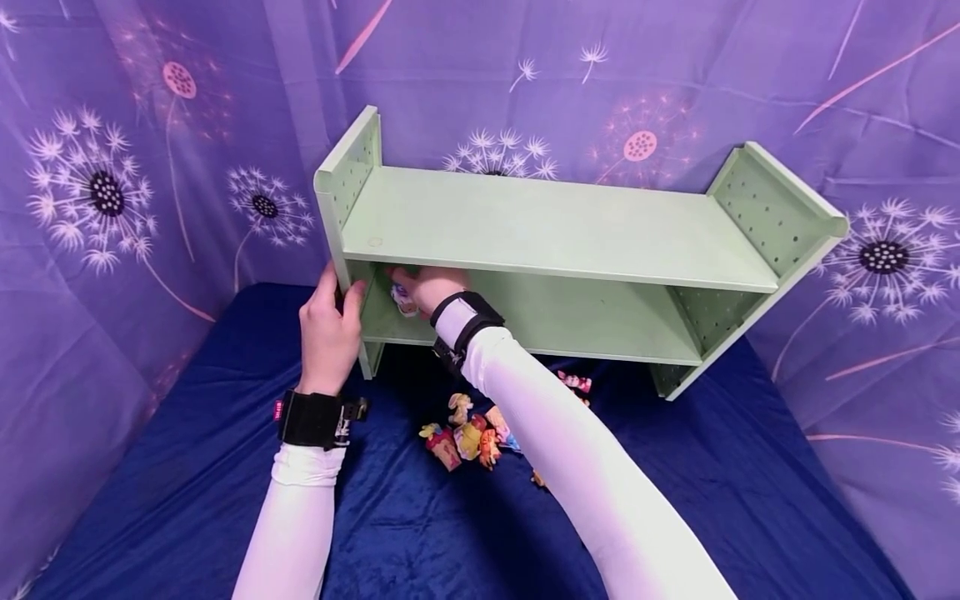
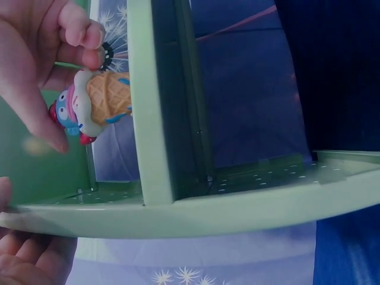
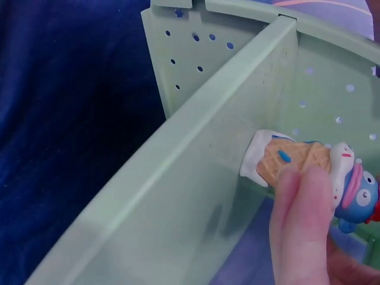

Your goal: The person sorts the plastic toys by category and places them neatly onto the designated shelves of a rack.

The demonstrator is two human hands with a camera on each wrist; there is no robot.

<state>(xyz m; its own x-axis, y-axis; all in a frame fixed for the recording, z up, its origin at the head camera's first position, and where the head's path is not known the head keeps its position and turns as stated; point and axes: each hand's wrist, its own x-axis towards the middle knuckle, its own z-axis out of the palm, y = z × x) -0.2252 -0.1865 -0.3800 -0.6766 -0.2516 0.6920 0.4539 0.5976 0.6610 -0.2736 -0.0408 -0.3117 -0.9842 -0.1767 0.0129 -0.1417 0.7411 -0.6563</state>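
My right hand reaches into the lower compartment of a pale green shelf unit, at its left end. It holds a small toy figurine with a blue face, a red top and a waffle-cone body. In the right wrist view, two fingers lie along the cone, and the figurine's white base is right at the lower shelf board. The left wrist view shows the figurine upright relative to that board, beside the perforated side panel. My left hand grips the left side panel's front edge, thumb inside and fingers outside.
Several colourful figurines lie grouped on the dark blue cloth in front of the unit. Another pinkish figurine lies below the lower board, partly behind my right forearm. A purple dandelion-print curtain hangs behind.
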